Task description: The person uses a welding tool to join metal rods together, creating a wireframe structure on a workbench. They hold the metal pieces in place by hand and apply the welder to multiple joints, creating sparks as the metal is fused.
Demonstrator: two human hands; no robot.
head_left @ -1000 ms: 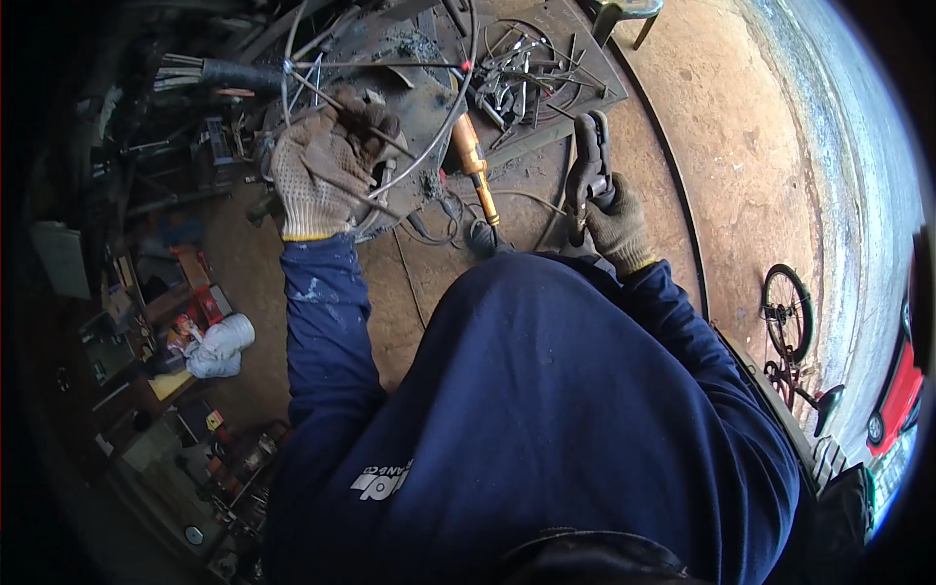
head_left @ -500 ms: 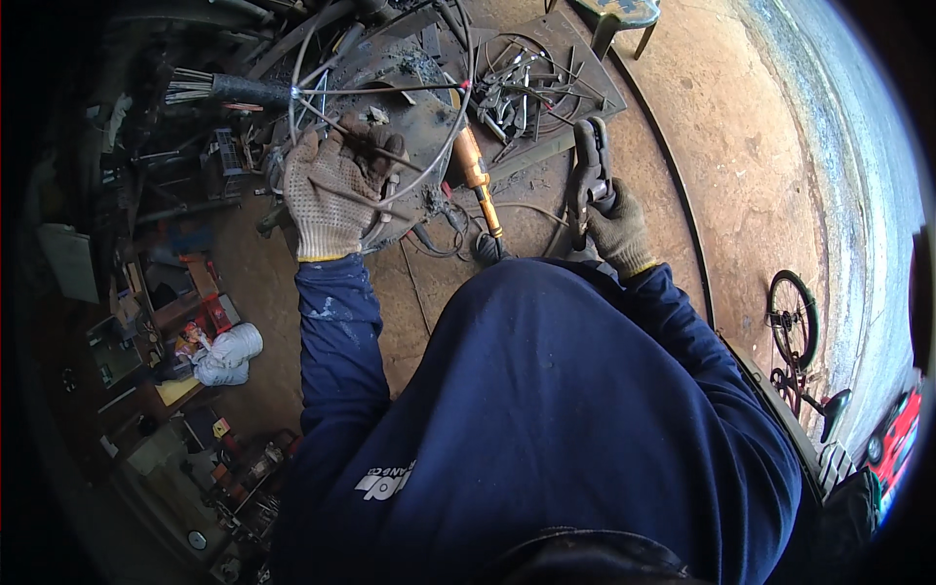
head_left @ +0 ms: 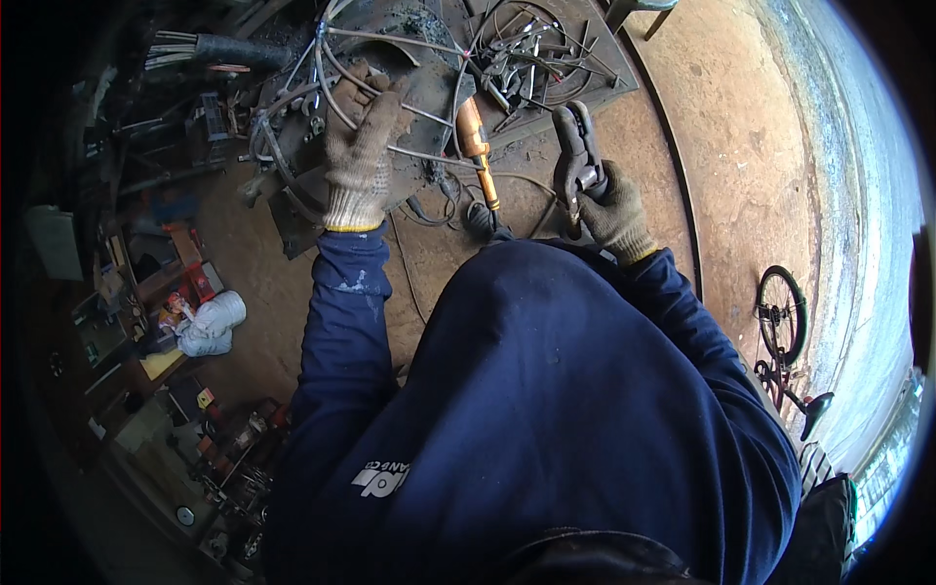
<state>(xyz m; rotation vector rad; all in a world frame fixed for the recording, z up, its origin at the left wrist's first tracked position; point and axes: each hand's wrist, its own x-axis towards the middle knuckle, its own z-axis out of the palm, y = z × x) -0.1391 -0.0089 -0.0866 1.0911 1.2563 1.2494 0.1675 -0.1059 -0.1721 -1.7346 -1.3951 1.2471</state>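
My left hand (head_left: pixel 359 175), in a knitted work glove, is closed round a rod of a wire frame (head_left: pixel 395 41). This frame is made of thin metal rods, with curved hoops and straight spokes meeting at a joint on its left. Some spokes stick out to the right past my fingers, and part of the grip is hidden behind the glove. My gloved right hand (head_left: pixel 614 210) grips grey locking pliers (head_left: pixel 577 151), held upright with the jaws pointing away from me. Between my hands is an orange, copper-coloured tool (head_left: pixel 475 136) with a slim handle.
A dark metal worktop (head_left: pixel 556 117) at the far side carries a heap of rods and hand tools (head_left: pixel 522 63). A cable (head_left: pixel 444 219) trails below it. Bundled rods (head_left: pixel 175 49) lie far left. Boxes and a white sack (head_left: pixel 212 322) stand left; a bicycle (head_left: pixel 782 312) stands right.
The wire frame has tilted and shifted, and my left hand has turned so that the glove's back shows. My right hand has moved slightly left and down with the pliers.
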